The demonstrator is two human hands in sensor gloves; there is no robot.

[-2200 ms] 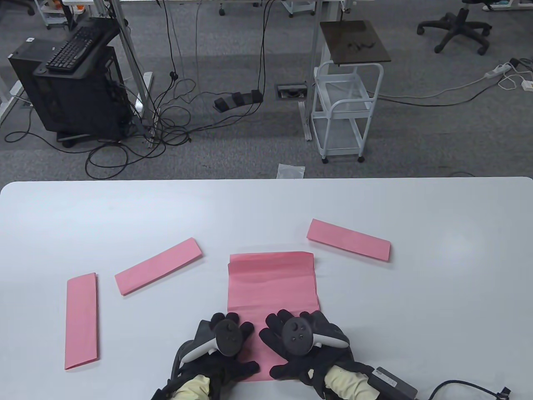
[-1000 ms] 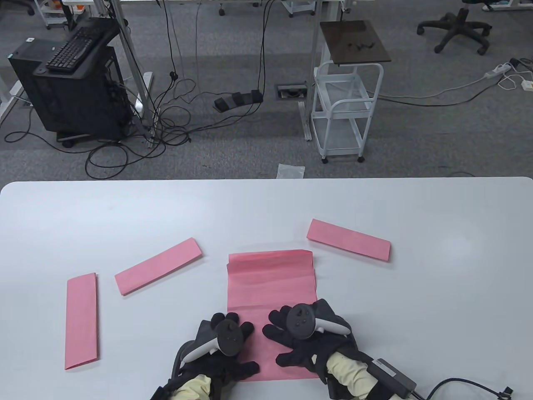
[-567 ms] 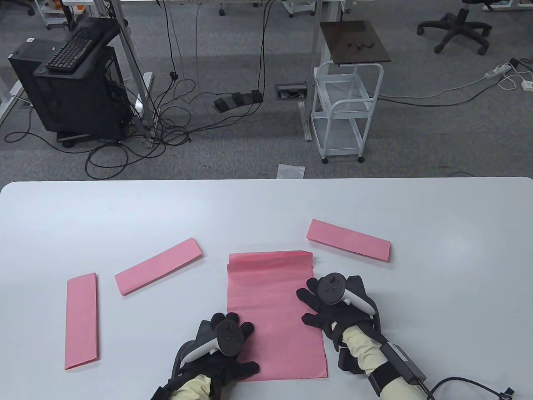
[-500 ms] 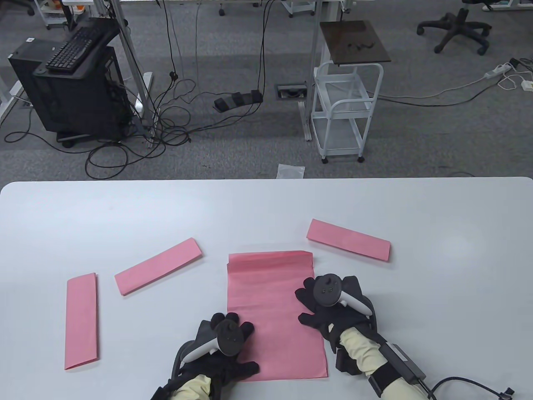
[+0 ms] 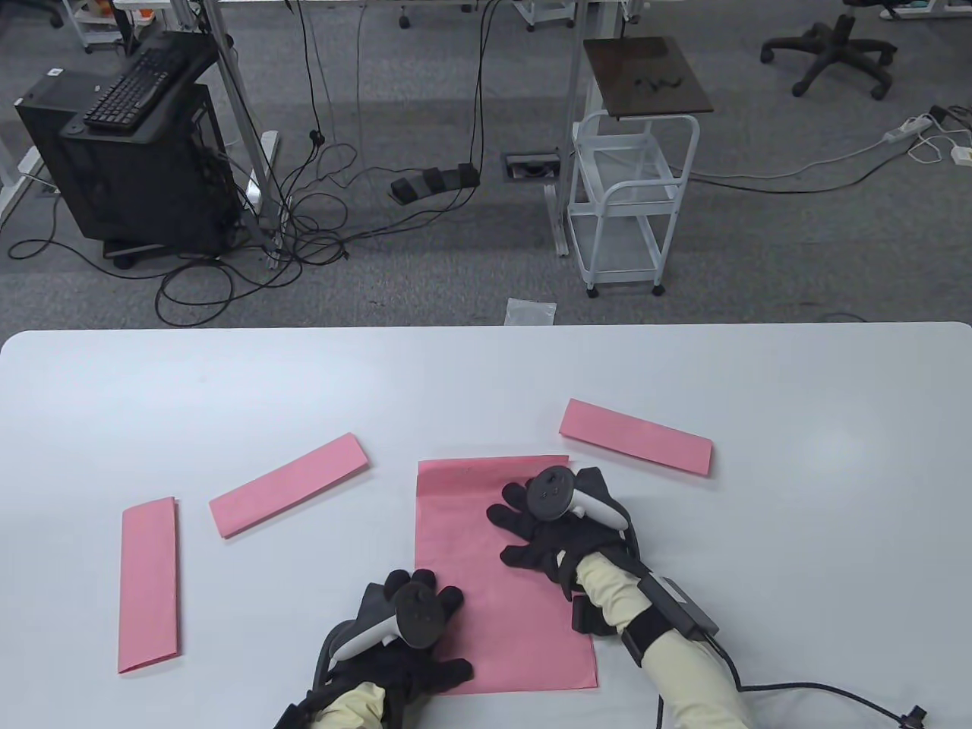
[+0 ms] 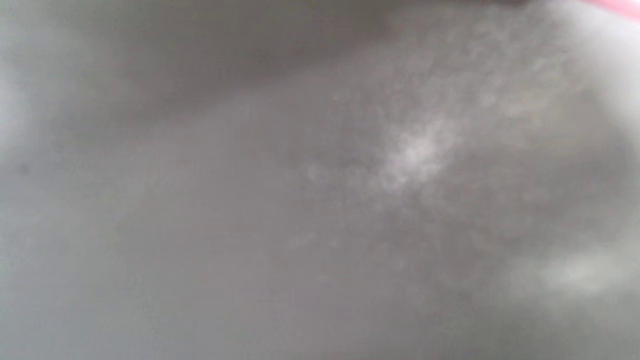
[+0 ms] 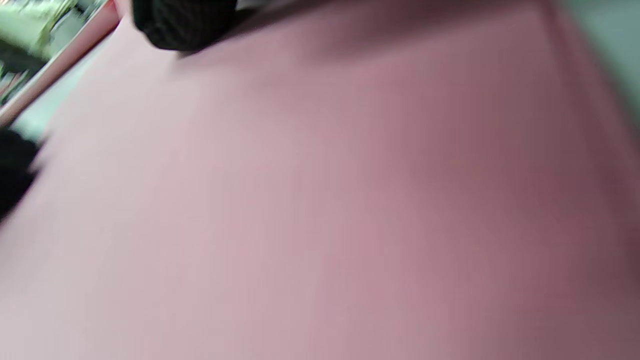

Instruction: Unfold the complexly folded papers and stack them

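Note:
An unfolded pink sheet [image 5: 471,562] lies flat near the table's front edge, a fold line still raised along its far edge. My right hand [image 5: 543,516] lies spread flat on the sheet's upper part, fingers straight. My left hand [image 5: 410,630] rests flat on the sheet's near left corner. Three folded pink strips lie around: one at the far left [image 5: 149,585], one left of the sheet [image 5: 288,485], one behind and to the right [image 5: 636,436]. The right wrist view is filled with blurred pink paper [image 7: 320,200] and a black fingertip [image 7: 182,22]. The left wrist view shows only grey blur.
The white table [image 5: 759,380] has bare surface across its far half and right side. A black cable [image 5: 820,691] trails from my right forearm over the front right. Beyond the table stand a white cart [image 5: 623,205] and a computer stand [image 5: 129,152] on the floor.
My right hand has slid from the sheet's near edge up along its right side to the upper middle, flattening the paper. The left hand has stayed put on the near left corner.

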